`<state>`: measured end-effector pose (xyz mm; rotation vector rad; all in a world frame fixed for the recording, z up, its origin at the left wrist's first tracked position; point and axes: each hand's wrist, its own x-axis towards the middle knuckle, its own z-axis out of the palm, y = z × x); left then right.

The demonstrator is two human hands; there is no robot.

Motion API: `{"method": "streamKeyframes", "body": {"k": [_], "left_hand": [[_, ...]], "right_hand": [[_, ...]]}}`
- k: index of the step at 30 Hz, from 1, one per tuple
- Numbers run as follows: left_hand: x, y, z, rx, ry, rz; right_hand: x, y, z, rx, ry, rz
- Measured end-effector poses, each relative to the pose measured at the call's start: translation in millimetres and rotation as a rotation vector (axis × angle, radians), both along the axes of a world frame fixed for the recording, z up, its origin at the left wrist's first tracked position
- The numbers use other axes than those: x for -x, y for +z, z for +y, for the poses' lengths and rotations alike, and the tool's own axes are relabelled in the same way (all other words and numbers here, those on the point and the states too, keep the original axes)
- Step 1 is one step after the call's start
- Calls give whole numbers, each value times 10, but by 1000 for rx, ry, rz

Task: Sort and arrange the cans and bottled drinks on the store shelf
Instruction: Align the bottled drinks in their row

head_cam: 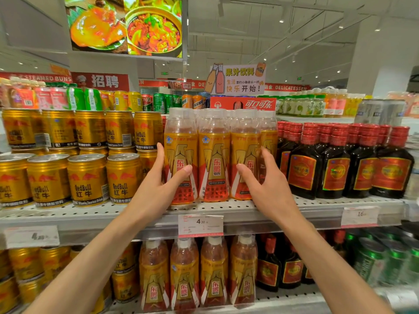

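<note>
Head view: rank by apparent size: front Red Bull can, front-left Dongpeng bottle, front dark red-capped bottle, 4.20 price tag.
1. Dongpeng bottle
2. Dark red-capped bottle, slightly shorter
3. Red Bull can
4. Price tag
All sit at the shelf front, so nearness distorts little.

the left price tag (31,236) is too blurred to read, and the lower shelf's green cans (385,261) are smeared at the right edge
</note>
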<state>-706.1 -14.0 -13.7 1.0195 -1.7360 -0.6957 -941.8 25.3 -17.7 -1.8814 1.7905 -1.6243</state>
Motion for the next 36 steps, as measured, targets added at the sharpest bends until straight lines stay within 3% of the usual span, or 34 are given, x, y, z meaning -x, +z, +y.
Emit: {"method": "streamKeyframes", "body": {"k": [12, 16, 23, 30, 36], "left_hand": [[62, 32, 53, -2, 82, -67], [69, 7, 41, 22, 94, -90], [81, -93, 21, 135, 157, -83], [175, -141, 140, 284, 346, -54], [86, -310, 343, 428, 361, -243]], "right_hand": [[-16, -85, 22, 66, -24, -62], [-83, -158, -11, 86, -68, -6], [-150, -208, -33, 89, -185, 121], [-89, -280, 8, 196, -124, 81], [-116, -441, 116, 315, -45, 155]]}}
